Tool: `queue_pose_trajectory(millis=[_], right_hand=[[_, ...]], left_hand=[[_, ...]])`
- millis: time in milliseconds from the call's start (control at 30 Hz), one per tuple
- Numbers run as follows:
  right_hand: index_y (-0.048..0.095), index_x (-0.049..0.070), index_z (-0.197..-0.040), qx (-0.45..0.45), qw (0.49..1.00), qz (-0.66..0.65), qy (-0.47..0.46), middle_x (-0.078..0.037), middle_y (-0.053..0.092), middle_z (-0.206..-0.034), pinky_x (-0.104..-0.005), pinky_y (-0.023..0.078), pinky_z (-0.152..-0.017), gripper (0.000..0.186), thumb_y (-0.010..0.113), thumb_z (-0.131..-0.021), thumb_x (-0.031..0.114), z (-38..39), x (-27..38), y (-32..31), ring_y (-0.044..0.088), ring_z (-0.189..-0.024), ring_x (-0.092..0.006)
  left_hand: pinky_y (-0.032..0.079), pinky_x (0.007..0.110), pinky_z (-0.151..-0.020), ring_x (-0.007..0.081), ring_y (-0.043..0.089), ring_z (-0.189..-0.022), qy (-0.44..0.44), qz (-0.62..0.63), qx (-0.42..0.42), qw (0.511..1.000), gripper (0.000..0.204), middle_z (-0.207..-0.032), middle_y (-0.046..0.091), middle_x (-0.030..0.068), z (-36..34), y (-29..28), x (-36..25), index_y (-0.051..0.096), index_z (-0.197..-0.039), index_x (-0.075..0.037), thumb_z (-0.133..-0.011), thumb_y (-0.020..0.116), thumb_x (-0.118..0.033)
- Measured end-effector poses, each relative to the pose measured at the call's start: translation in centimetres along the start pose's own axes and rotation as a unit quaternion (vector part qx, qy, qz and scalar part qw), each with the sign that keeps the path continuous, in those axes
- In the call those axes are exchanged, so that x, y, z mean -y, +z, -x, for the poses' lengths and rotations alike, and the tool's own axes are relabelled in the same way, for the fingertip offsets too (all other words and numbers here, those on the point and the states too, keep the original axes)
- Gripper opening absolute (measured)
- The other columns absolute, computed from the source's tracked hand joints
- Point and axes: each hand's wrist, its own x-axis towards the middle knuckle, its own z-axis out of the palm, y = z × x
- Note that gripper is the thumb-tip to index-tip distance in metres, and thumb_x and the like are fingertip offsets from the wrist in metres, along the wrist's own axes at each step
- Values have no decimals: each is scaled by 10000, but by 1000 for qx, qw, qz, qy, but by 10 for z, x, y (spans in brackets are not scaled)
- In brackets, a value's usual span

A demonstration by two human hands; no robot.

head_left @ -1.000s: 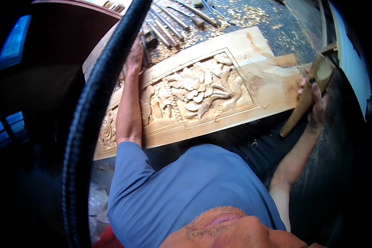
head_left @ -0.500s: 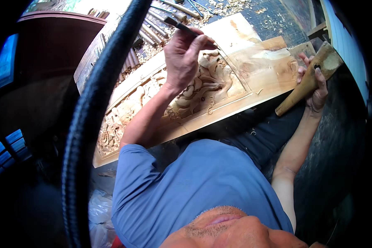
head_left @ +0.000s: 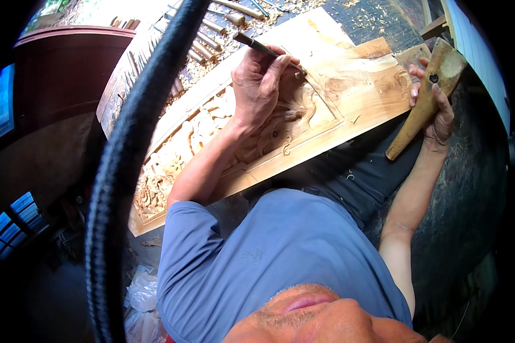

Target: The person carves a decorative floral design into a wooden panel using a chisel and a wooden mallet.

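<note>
My left hand (head_left: 254, 88) is closed around a slim carving chisel (head_left: 257, 46). The chisel slants down to the right, its tip close to the inner border of a pale wooden panel (head_left: 252, 174) carved in relief with scrolls and leaves. Beyond the panel's right end, my right hand (head_left: 439, 123) grips a wooden mallet (head_left: 423, 106). Its wide head points up and away, and its narrow end points down toward my lap. The mallet is apart from the chisel. Part of the carving lies hidden under my left hand and forearm.
Several more chisels (head_left: 209, 40) lie among wood shavings (head_left: 320, 7) on the dark bench (head_left: 377, 28) behind the panel. A black braided cable (head_left: 133, 126) crosses the left side. Clear plastic bags (head_left: 143, 291) sit at the lower left.
The mallet has turned a little steeper in my right hand. The view has shifted slightly. My left hand keeps its hold on the chisel, its tip still by the panel's border.
</note>
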Motion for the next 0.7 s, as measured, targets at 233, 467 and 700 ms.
queue_pose_trajectory(millis=[233, 467, 700], right_hand=[[383, -88, -1482, 18, 1000, 17, 6, -210, 665, -1257, -269, 566, -722, 763, 706, -919, 313, -2, -1, 1, 662, -820, -147], [459, -50, -1452, 6, 999, 38, -6, -137, 692, -1158, -290, 568, -731, 638, 677, -926, 238, 1, 9, 30, 651, -795, -127], [661, 35, -1305, 75, 794, 554, -240, -91, 767, -1051, -323, 583, -846, 482, 811, -887, 220, -21, 56, 120, 740, -903, -187]], left_hand=[[647, 301, -815, 179, 755, -914, 5, -19, 6, 1000, 81, -944, 741, 119, -1, -3, 2, 613, -1087, 33, -1017, 624, -5], [636, 310, -851, 202, 750, -974, 22, -73, 39, 996, 84, -996, 741, 130, -2, 0, 4, 590, -1117, 7, -1043, 597, -32], [578, 306, -601, 213, 768, -733, 204, -290, 112, 928, 170, -789, 747, 93, -25, -8, 3, 565, -1012, -29, -940, 717, -12]])
